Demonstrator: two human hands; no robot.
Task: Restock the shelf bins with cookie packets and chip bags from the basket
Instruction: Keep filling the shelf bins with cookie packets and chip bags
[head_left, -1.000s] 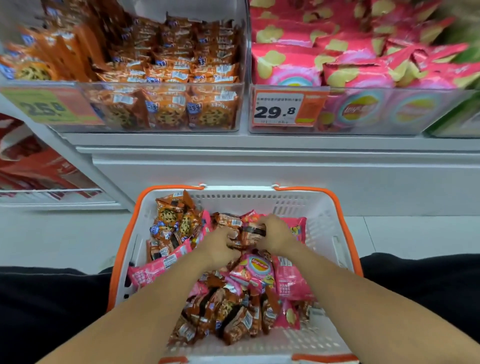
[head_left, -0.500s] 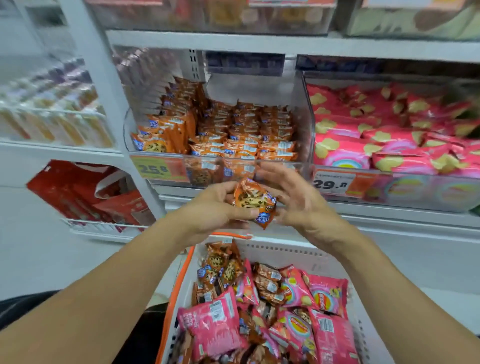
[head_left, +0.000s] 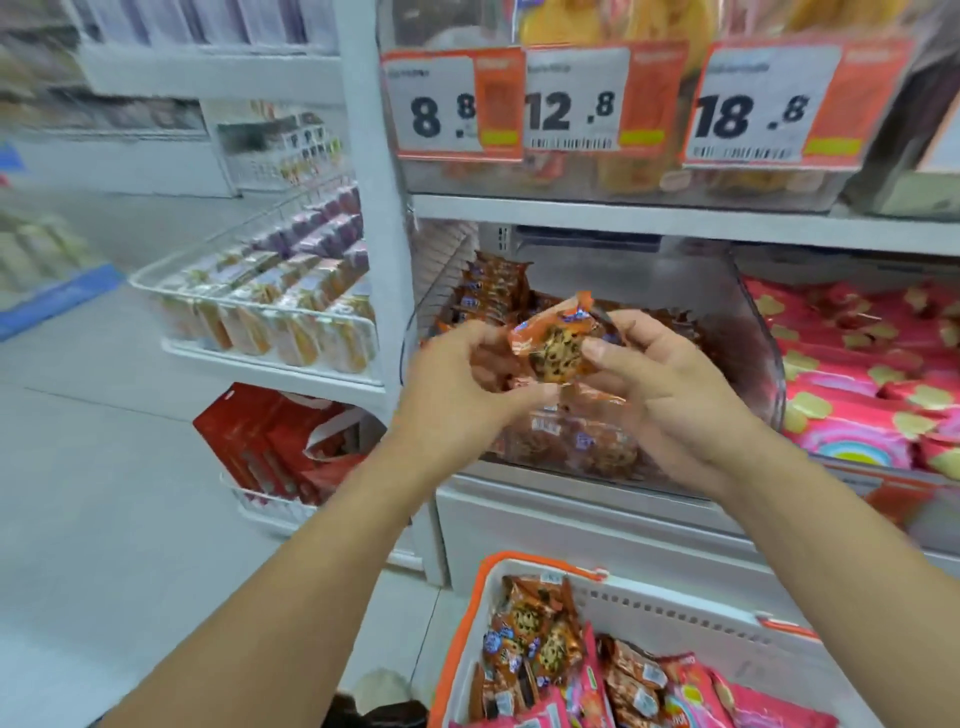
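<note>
Cookie packet held at the clear bin

Both hands, left hand (head_left: 457, 384) and right hand (head_left: 670, 384), pinch one glossy, crinkled orange cookie packet (head_left: 556, 343) over the transparent plastic cookie bin (head_left: 748, 332); the perforated white basket (head_left: 675, 618) sits below.

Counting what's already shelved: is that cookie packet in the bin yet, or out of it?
Out. Both hands hold the cookie packet in front of the clear cookie bin.

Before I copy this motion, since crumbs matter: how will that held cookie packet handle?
The cookie packet probably handles light: fingertips alone carry it. Its glossy, crinkled wrapper looks floppy and slippery. The cookies pictured suggest it is fragile under squeezing.
</note>
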